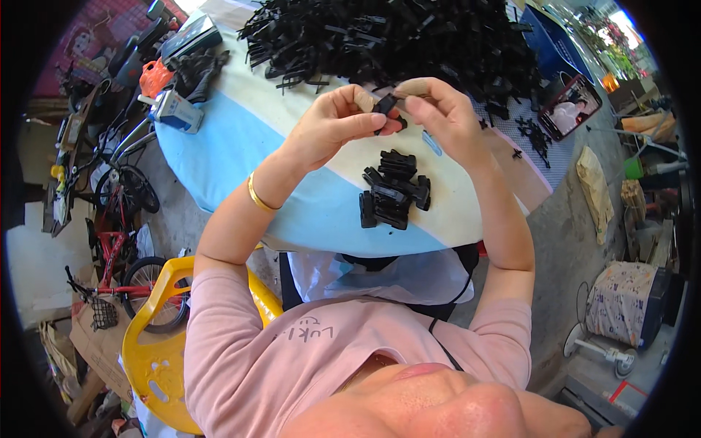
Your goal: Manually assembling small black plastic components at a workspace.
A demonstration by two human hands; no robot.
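Above the far half of the table, my left hand grips a small black plastic part between thumb and fingers. My right hand pinches the upper right end of the same part; its fingertips partly hide that end. Beige coverings wrap some fingertips on both hands. On the cloth below, nearer to me, lies a small pile of black plastic pieces. A thin light-blue object rests beside my right hand. Beyond both hands rises a large heap of black plastic parts.
A striped cloth covers the round-edged table. At the right edge stand a phone and a blue crate; small black bits lie near the phone. A blue-white tin sits at the left edge. A yellow chair is at my left.
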